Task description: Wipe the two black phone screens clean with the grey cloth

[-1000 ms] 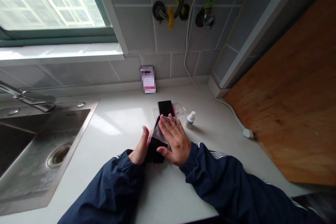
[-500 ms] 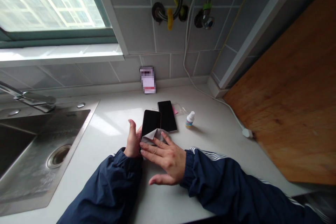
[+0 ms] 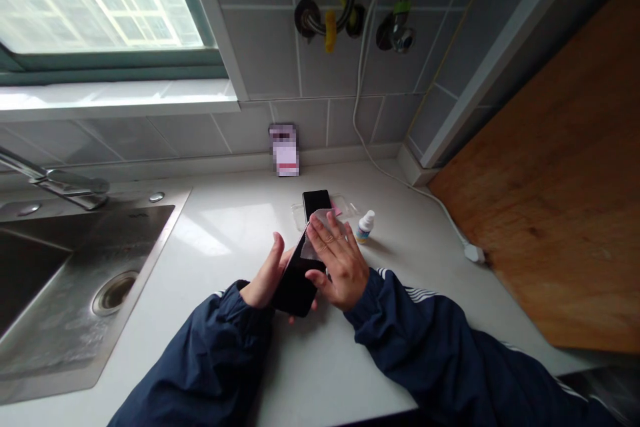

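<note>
My left hand holds a black phone from its left side and from beneath, some fingertips showing below its lower edge. The phone is tilted, its dark screen facing up. My right hand presses a thin grey cloth on the upper part of the screen, fingers over the cloth and thumb near the phone's right edge. Behind them a second black phone lies on the counter, partly hidden by the cloth and hand. A small white spray bottle stands just right of my right hand.
A clear case lies partly hidden by the second phone. Another phone leans on the tiled wall. The steel sink and faucet are at left. A white cable with a plug and a wooden panel are at right.
The held phone has turned clockwise and moved a little toward me. My right hand has slid the cloth from the screen's lower part up to its upper part.
</note>
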The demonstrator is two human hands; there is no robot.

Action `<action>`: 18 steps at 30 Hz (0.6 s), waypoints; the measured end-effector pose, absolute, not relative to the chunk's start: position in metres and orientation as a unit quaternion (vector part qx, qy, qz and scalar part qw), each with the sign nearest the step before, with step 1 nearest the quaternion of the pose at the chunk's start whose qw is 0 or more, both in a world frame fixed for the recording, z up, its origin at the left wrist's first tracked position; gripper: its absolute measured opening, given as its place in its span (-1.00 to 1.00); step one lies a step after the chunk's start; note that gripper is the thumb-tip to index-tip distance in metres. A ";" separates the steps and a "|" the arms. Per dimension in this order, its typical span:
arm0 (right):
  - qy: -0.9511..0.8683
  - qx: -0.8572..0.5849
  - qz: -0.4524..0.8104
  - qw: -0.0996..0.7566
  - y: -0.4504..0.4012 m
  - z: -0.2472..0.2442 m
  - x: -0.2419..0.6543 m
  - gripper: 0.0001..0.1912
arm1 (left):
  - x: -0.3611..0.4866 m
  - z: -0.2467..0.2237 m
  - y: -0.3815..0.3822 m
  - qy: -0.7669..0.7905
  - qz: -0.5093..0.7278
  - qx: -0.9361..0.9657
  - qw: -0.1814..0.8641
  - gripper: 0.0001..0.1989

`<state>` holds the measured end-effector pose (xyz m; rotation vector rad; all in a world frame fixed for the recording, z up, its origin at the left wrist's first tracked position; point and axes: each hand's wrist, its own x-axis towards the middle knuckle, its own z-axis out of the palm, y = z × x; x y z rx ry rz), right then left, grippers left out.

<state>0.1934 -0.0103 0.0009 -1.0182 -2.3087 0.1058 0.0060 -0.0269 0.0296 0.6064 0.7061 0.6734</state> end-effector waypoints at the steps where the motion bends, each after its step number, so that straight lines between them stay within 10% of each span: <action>1: -0.870 -0.385 0.045 0.305 -0.011 0.001 0.193 -0.18 | 0.007 0.029 -0.027 0.338 0.319 0.292 0.836 -0.20; 18: -0.953 -0.175 0.114 0.220 -0.043 0.009 0.179 -0.15 | 0.003 0.029 -0.015 0.363 0.502 0.169 0.767 0.02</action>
